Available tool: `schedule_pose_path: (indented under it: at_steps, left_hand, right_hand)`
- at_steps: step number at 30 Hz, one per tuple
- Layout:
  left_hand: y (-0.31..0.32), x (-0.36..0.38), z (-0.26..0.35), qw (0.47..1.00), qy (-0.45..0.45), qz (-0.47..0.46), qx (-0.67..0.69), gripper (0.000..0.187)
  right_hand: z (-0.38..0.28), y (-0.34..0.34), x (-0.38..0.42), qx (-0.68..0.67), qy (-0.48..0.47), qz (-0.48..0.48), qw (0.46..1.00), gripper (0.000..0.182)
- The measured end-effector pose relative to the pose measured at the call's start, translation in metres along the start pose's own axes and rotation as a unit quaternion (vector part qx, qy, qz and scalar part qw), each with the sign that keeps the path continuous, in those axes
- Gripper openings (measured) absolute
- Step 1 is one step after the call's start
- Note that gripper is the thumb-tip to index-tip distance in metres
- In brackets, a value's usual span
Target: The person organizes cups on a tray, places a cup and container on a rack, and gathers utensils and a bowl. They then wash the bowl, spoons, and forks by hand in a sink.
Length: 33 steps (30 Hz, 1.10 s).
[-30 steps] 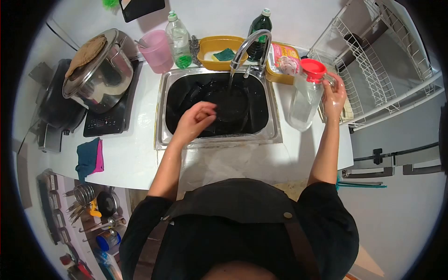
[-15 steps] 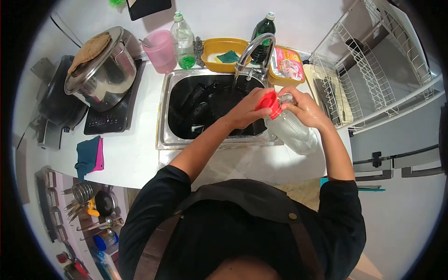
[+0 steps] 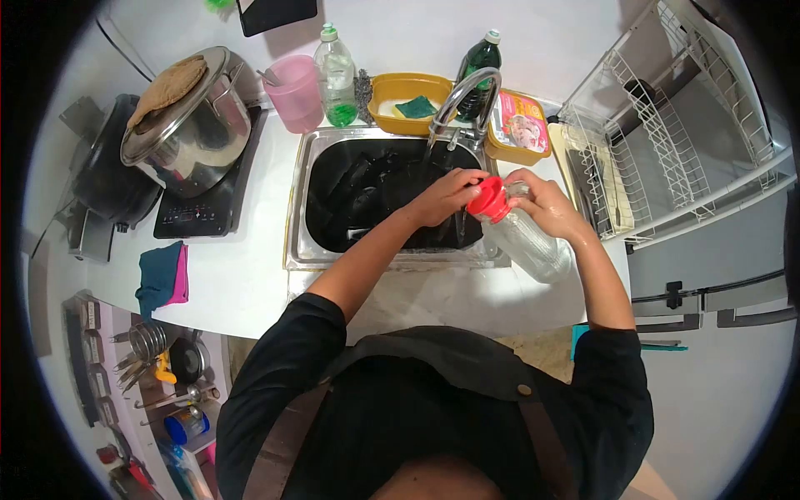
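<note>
Head view shows the left hand (image 3: 446, 196) wrapped around the round red plastic lid (image 3: 486, 200) of a clear plastic bottle (image 3: 525, 242), with its fingers curled shut on the lid. The right hand (image 3: 542, 204) is closed around the neck of the same bottle and holds it tipped on its side, lid end pointing at the sink, just over the right edge of the shiny steel sink (image 3: 296, 217). Dark dishes fill the sink, and the curved steel tap (image 3: 462, 92) runs a thin stream of water down just beside the lid. Both hands look wet, so the bottle could slip and drop onto the dishes below. If the lid comes loose while the bottle is tipped, whatever is inside could spill out, or the lid could fall in among the dishes. Behind the sink sit a yellow plastic tub with a green sponge (image 3: 408, 96), a clear bottle with green soap (image 3: 337, 71), a dark green bottle (image 3: 479, 58) and a pink plastic cup (image 3: 297, 92). A yellow box with a picture label (image 3: 518, 125) sits right of the tap, but its writing is too small to read. A white wire dish rack (image 3: 633, 142) stands to the right. A big steel pot with a lid (image 3: 187, 121) rests on a black cooktop (image 3: 204, 208) to the left.
</note>
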<state>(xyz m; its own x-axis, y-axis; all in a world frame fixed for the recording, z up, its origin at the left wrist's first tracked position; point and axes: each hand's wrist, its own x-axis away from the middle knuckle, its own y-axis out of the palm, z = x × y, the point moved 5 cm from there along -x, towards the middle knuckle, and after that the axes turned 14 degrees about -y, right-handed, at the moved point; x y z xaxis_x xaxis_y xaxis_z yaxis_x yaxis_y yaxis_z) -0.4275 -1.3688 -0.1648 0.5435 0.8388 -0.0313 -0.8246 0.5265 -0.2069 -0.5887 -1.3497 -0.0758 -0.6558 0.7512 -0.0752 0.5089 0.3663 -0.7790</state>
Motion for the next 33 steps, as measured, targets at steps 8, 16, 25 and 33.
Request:
schedule_pose_path:
  at_steps: [8,16,25,33]
  left_hand:
    - [-0.012,-0.066,-0.089,0.841,-0.139,0.212,-0.478,0.067]
    - [-0.013,-0.093,-0.123,0.820,-0.293,0.103,-0.480,0.078]
    - [-0.014,-0.093,-0.128,0.836,-0.330,0.076,-0.432,0.081]
    - [0.005,-0.101,-0.124,0.867,-0.304,0.068,-0.390,0.081]
  right_hand:
    - [0.057,-0.051,0.036,-0.062,-0.026,0.372,0.926,0.024]
    - [0.077,-0.102,0.037,-0.086,-0.113,0.665,0.733,0.031]
    - [0.085,-0.145,-0.071,0.022,-0.119,0.754,0.646,0.036]
    - [0.119,-0.129,-0.137,0.060,-0.019,0.732,0.678,0.041]
